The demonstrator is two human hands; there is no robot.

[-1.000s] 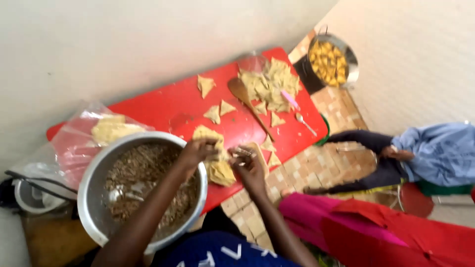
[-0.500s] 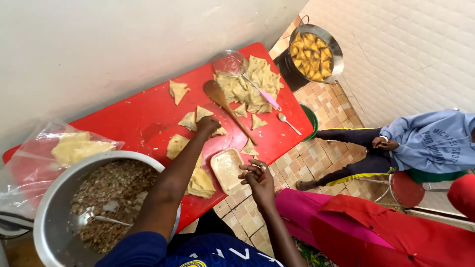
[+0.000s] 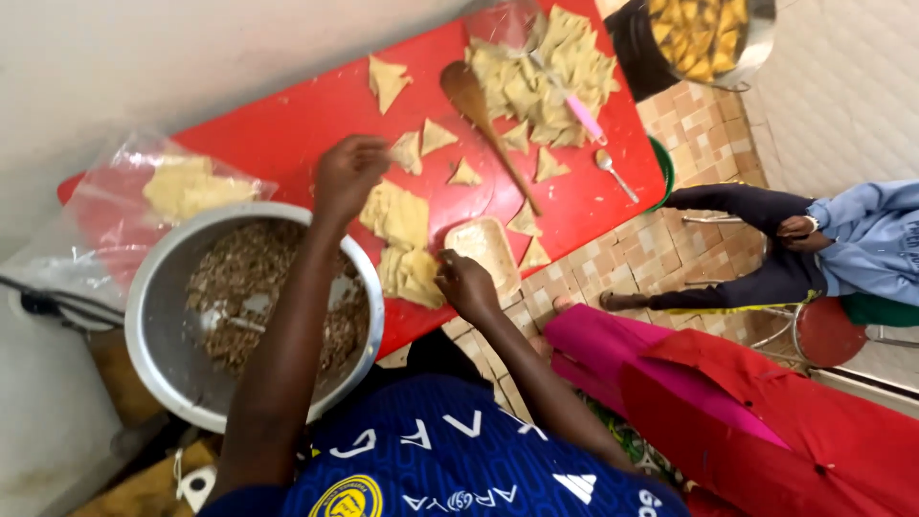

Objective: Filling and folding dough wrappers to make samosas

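My left hand [image 3: 349, 175] reaches over the red table [image 3: 287, 124], fingers pinched on a folded pastry triangle [image 3: 406, 151] beside two other triangles [image 3: 437, 136]. My right hand [image 3: 467, 284] is curled at the table's near edge. Its fingertips touch the stack of pale pastry sheets [image 3: 407, 244], next to a small shallow tray [image 3: 483, 251]; whether it grips a sheet is hidden. A large metal bowl of brown minced filling [image 3: 244, 297] with a spoon in it sits under my left forearm.
A wooden spoon [image 3: 483, 124] and a heap of folded triangles [image 3: 546, 72] lie at the table's far end, with a pink-handled tool [image 3: 584, 120] and a metal spoon [image 3: 613, 172]. A plastic bag of dough [image 3: 182, 187] lies left. A pot of fried pieces [image 3: 704, 33] stands beyond. Another person [image 3: 842, 239] sits right.
My left hand stays at the folded triangles. My right hand has moved from the small tray to the stack of sheets. The view has shifted closer over the table.
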